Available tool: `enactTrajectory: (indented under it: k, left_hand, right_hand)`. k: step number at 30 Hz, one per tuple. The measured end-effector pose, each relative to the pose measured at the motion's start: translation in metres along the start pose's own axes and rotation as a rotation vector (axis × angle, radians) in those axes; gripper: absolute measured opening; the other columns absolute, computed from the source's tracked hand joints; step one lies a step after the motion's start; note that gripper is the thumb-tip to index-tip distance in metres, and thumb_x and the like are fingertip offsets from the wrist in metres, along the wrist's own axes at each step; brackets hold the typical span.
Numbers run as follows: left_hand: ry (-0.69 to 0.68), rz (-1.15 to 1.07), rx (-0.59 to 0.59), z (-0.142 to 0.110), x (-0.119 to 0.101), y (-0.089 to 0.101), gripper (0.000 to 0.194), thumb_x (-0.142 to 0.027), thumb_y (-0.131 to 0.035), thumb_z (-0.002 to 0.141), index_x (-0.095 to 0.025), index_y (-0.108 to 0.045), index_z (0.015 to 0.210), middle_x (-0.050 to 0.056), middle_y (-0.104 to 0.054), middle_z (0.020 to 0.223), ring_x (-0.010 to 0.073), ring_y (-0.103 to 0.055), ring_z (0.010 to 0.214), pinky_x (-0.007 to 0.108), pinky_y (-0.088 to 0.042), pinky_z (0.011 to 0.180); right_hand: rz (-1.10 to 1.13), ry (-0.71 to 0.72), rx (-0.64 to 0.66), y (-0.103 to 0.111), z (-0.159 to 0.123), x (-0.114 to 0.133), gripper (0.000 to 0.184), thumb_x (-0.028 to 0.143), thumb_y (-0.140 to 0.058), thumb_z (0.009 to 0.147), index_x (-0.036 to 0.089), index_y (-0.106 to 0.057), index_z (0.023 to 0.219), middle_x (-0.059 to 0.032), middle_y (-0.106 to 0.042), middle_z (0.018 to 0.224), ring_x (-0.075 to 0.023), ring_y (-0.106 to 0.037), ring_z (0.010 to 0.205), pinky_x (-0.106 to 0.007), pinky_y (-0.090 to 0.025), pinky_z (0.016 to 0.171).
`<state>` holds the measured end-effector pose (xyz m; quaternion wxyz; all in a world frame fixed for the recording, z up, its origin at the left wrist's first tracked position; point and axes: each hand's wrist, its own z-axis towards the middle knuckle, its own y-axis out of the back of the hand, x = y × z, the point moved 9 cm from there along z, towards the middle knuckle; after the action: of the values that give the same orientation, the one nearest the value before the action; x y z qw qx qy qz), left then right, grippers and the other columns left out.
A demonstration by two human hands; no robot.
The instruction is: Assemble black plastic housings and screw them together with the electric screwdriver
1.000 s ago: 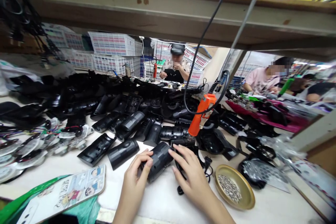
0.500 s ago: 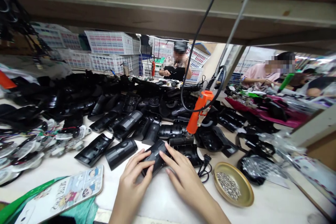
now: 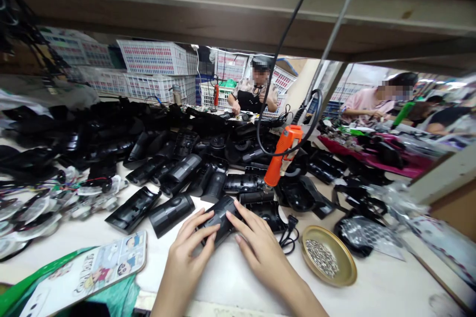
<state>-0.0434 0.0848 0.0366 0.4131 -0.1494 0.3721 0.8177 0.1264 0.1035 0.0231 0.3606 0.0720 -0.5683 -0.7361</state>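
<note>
Holding black plastic housing (image 3: 223,210) between left hand (image 3: 190,245) and right hand (image 3: 258,245) | six o'clock in view, over white tabletop (image 3: 223,290) | from housing: orange electric screwdriver (image 3: 275,167) at one-to-two, brass-coloured dish (image 3: 345,260) of metal parts (image 3: 320,257) at four

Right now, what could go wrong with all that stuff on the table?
The right hand might bump the gold dish nearby, spilling its small metal pieces. The orange tool just beyond the black part might get knocked. The black part under the fingers could slip.
</note>
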Motion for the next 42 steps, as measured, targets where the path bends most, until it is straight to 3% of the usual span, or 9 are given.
enactTrajectory:
  k: [11,16,24,26,29,32,36,42]
  left_hand:
    - [-0.021,0.053,0.080,-0.005,0.004,-0.010,0.032,-0.018,-0.058,0.098,-0.038,-0.071,0.120,0.000,-0.069,0.138,0.0224,-0.056,0.138,0.046,-0.057,0.108]
    - [0.130,0.016,0.091,-0.006,0.011,-0.012,0.031,-0.030,-0.059,0.099,-0.040,-0.067,0.128,0.004,-0.055,0.153,0.0263,-0.055,0.140,0.053,-0.054,0.110]
    - [0.282,-0.088,0.096,-0.010,0.031,-0.015,0.034,-0.041,-0.060,0.099,-0.040,-0.060,0.133,0.002,-0.058,0.147,0.0233,-0.053,0.140,0.050,-0.045,0.118]
    - [0.334,-0.110,0.088,-0.011,0.035,-0.017,0.039,-0.045,-0.058,0.099,-0.037,-0.056,0.137,0.003,-0.057,0.148,0.0242,-0.051,0.141,0.052,-0.043,0.119]
    - [0.450,-0.138,0.082,-0.015,0.044,-0.019,0.051,-0.051,-0.056,0.098,-0.031,-0.047,0.144,0.009,-0.056,0.150,0.0276,-0.051,0.141,0.057,-0.043,0.118]
    - [0.539,-0.156,0.104,-0.020,0.050,-0.021,0.058,-0.056,-0.056,0.096,-0.027,-0.045,0.146,0.011,-0.055,0.151,0.0298,-0.051,0.141,0.058,-0.042,0.117]
    - [0.574,-0.175,0.121,-0.019,0.050,-0.020,0.061,-0.058,-0.060,0.093,-0.025,-0.050,0.142,0.012,-0.057,0.147,0.0314,-0.052,0.139,0.056,-0.041,0.117]
    - [0.588,-0.207,0.138,-0.017,0.048,-0.020,0.060,-0.057,-0.060,0.093,-0.023,-0.049,0.142,0.013,-0.056,0.145,0.0311,-0.050,0.139,0.056,-0.038,0.117]
  right_hand:
    - [-0.002,0.009,-0.031,0.003,-0.002,0.002,0.057,0.014,-0.046,0.103,0.028,-0.042,0.157,-0.0054,-0.035,0.168,-0.0252,-0.044,0.148,-0.052,-0.048,0.115]
    - [0.021,0.008,-0.030,0.002,-0.003,0.003,0.056,0.014,-0.046,0.103,0.028,-0.043,0.157,-0.0056,-0.036,0.168,-0.0253,-0.044,0.148,-0.052,-0.048,0.115]
    - [0.027,0.034,-0.094,0.009,-0.004,0.003,0.055,0.012,-0.050,0.101,0.026,-0.045,0.154,-0.0095,-0.040,0.166,-0.0260,-0.045,0.145,-0.049,-0.048,0.114]
    - [0.012,0.072,-0.178,0.019,-0.008,0.007,0.045,0.013,-0.052,0.101,0.024,-0.055,0.144,-0.0121,-0.050,0.157,-0.0264,-0.049,0.139,-0.046,-0.048,0.109]
    - [-0.023,0.107,-0.248,0.028,-0.017,0.011,0.017,0.017,-0.058,0.101,0.024,-0.069,0.111,-0.0084,-0.068,0.125,-0.0251,-0.060,0.117,-0.046,-0.044,0.104]
    - [-0.059,0.129,-0.235,0.024,-0.026,0.014,0.004,0.023,-0.070,0.097,0.025,-0.069,0.093,-0.0017,-0.070,0.103,-0.0223,-0.062,0.105,-0.046,-0.036,0.106]
    - [-0.139,0.151,-0.260,0.017,-0.033,0.016,0.010,0.023,-0.079,0.090,0.026,-0.069,0.088,0.0011,-0.071,0.098,-0.0220,-0.062,0.104,-0.044,-0.027,0.108]
    - [-0.247,0.131,-0.302,0.016,-0.031,0.023,0.012,0.017,-0.069,0.093,0.026,-0.070,0.099,0.0001,-0.075,0.095,-0.0238,-0.062,0.105,-0.045,-0.015,0.117]
